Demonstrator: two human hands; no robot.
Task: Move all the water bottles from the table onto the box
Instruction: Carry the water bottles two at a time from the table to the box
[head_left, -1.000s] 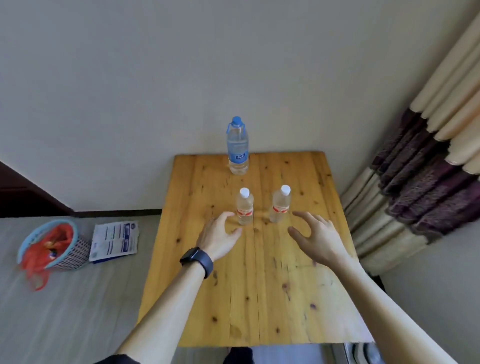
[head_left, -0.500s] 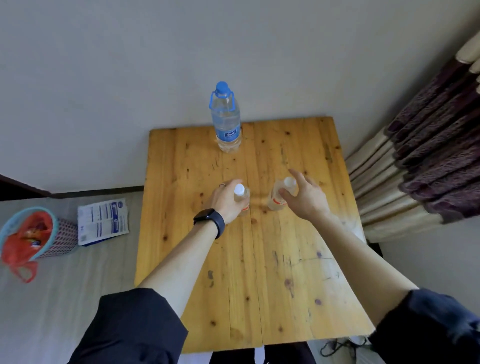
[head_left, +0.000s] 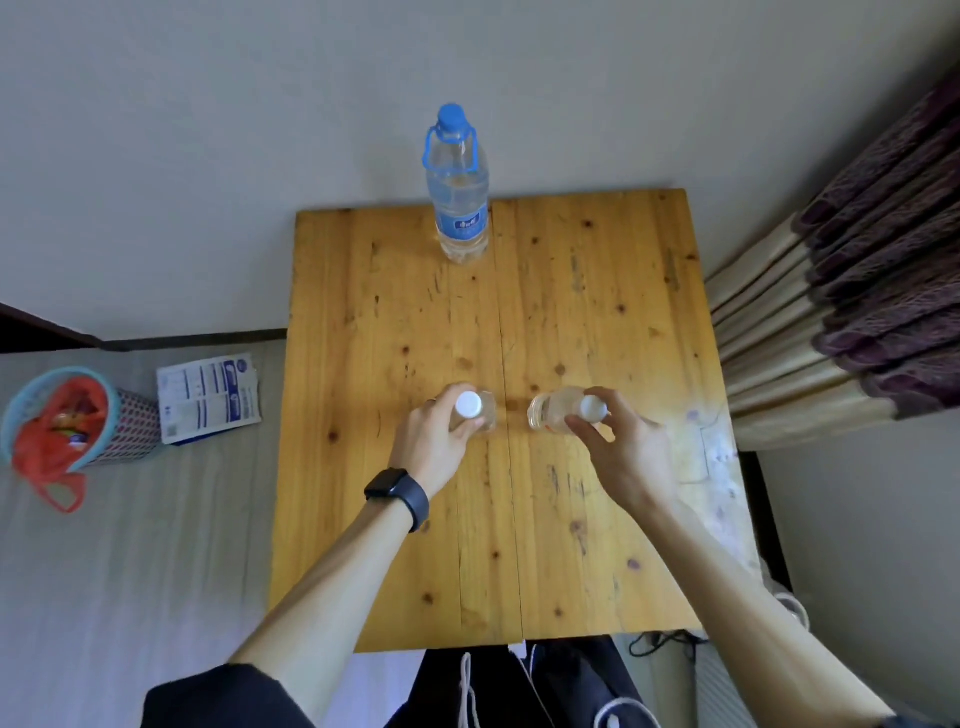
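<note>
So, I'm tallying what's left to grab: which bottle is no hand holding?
The tall blue-capped bottle at the table's far edge. The left hand grips the left white-capped bottle, the right hand the right white-capped bottle.

Basket (head_left: 132, 431) sitting on floor (head_left: 130, 571), holding red bag (head_left: 57, 441); leaflet (head_left: 208, 397) lying just beside it; curtain (head_left: 857, 291) hanging in folds.

text log | large bottle (head_left: 457, 197): blue label (head_left: 462, 224) bears a white mark, too small to read | printed packet (head_left: 208, 397): blue print blocks, possibly a QR code, illegible | readable words: 0
</note>
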